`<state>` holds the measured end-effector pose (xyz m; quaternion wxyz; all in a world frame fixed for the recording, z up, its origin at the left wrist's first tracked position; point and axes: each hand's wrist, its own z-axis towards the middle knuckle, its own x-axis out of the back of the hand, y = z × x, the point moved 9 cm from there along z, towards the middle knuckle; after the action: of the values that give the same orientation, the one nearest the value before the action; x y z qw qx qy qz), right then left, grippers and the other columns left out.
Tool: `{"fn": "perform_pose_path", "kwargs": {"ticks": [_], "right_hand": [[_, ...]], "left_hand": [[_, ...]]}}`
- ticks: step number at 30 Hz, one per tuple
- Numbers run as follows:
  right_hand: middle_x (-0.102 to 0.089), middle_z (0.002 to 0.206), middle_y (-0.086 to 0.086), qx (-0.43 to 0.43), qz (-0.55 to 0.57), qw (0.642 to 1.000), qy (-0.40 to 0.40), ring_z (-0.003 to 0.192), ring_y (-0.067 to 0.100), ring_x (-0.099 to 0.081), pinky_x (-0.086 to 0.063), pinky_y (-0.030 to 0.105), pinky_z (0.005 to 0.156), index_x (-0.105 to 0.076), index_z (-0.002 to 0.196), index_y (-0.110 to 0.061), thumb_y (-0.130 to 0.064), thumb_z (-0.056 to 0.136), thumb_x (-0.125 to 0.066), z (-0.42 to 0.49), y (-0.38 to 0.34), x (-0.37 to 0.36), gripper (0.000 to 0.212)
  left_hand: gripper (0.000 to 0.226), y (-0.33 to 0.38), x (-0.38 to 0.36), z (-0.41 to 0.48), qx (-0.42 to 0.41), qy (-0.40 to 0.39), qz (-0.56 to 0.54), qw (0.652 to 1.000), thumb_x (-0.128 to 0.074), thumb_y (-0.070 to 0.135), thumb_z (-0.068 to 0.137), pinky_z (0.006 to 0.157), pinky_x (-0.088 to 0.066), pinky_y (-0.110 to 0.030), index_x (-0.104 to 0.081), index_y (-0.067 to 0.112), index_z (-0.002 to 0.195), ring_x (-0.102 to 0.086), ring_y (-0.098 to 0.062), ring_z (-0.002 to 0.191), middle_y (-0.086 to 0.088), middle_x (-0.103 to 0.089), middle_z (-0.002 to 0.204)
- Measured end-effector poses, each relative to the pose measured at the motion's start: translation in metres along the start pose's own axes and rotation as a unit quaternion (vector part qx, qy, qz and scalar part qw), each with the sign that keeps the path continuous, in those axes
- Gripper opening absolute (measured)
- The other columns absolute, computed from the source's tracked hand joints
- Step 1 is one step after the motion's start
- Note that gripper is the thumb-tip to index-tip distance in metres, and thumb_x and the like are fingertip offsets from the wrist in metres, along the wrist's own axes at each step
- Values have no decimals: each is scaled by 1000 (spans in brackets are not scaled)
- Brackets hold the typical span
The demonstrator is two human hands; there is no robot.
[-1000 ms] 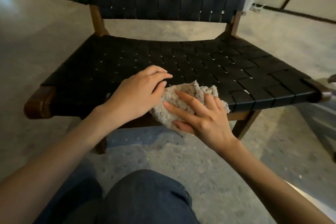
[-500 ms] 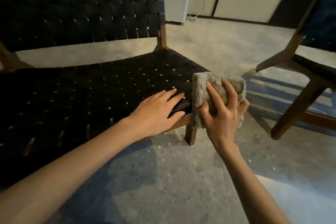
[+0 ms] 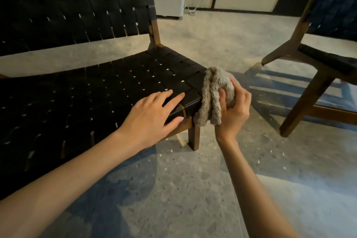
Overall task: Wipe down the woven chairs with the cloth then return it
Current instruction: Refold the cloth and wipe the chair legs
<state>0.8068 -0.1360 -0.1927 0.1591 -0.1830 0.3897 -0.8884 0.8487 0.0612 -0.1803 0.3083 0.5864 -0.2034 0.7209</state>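
Two chairs: the near woven chair (image 3: 116,87) and a second woven chair (image 3: 326,59) to its right. The right hand (image 3: 233,110) grips one bunched grey cloth (image 3: 212,94) against the near seat's corner; the left hand (image 3: 152,114) lies flat there, fingers straight.

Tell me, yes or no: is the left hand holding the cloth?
No, the right hand grips the bunched cloth at the seat's corner, while the left hand rests flat on the woven seat.

Bare forearms, slim wrists, left hand (image 3: 154,114), right hand (image 3: 234,111), short nails
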Motion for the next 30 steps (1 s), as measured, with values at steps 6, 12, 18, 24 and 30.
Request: {"fn": "perform_pose_path", "kwargs": {"ticks": [6, 12, 18, 24, 30], "right_hand": [[-55, 110, 9, -2, 24, 999, 32, 102, -7, -48, -38, 5, 89, -58, 124, -10, -20, 88, -66, -14, 1, 15, 38], [-57, 115, -6, -101, 9, 987, -126, 107, 7, -55, -50, 32, 92, -54, 121, -20, -23, 88, -67, -77, 41, 32, 36], [-49, 111, -6, -272, 112, 920, -259, 101, 10, -59, -56, 27, 80, -35, 111, -31, -34, 91, -61, -129, 74, 13, 33], [-58, 111, 1, -371, 145, 818, -414, 106, 16, -59, -51, 32, 88, -49, 103, -28, -48, 93, -46, -165, 98, -19, 22], [-36, 145, -7, -268, 84, 801, -529, 132, 13, -38, -40, 40, 107, -51, 126, -36, -70, 72, -58, -188, 93, -29, 65]], "left_hand": [[64, 49, -6, -22, -142, 63, 75, 985, -50, 3, 86, 112, -32, -39, -28, 8, 146, -33, -27, 139, -15, -33, 150], [59, 81, -45, -37, -250, 10, -39, 967, -58, -1, 84, 100, -47, -34, -42, 6, 140, -46, -24, 130, -12, -45, 143], [71, 39, -135, -42, 71, -126, -338, 930, -56, 36, 92, 106, -33, -26, -13, 27, 148, -30, -14, 136, 3, -17, 152], [36, 16, -195, -61, 247, -158, -572, 766, -71, 27, 82, 79, -49, -11, -53, 36, 112, -60, -7, 111, 17, -64, 108], [47, 1, -200, -68, 303, -130, -605, 724, -71, 42, 78, 93, -50, -35, -58, 28, 121, -61, -9, 109, 8, -65, 117]]}}
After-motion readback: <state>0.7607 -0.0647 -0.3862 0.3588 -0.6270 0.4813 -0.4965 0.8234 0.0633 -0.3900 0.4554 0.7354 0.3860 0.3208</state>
